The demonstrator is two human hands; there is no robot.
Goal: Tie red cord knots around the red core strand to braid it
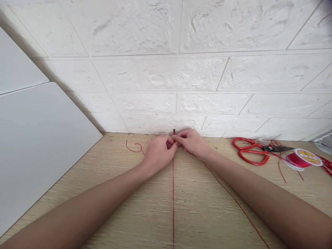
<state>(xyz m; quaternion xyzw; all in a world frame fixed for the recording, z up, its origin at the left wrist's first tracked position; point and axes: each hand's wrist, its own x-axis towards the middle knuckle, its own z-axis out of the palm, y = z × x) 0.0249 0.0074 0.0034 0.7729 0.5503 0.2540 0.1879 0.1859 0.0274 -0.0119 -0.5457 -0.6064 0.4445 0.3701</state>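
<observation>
Since both our hands are bunched together close to the wall (150,79), most of what we've got going on is right at the fingertips. Our left hand (158,149) has its thumb and fingers pinched on the red cord (173,197), and our right hand (195,142) is pinching it too, right up against the left one. Can't tell how the strands cross in there, fingers cover it. Just beyond the fingertips, a short red bit with a dark tip (174,130) pokes out.

One strand runs from between our hands straight back toward us over the tabletop (145,214), another slants out from under our right wrist, and a thin curly end lies just left of our left hand.

Over to the right of our right hand we've got scissors (255,146) with red handles, the handles nearer the hand. Past those sits a spool (302,159) of red cord, with some clear plastic (324,141) farther right. Well left of our left hand, there's a big white panel (44,138).
</observation>
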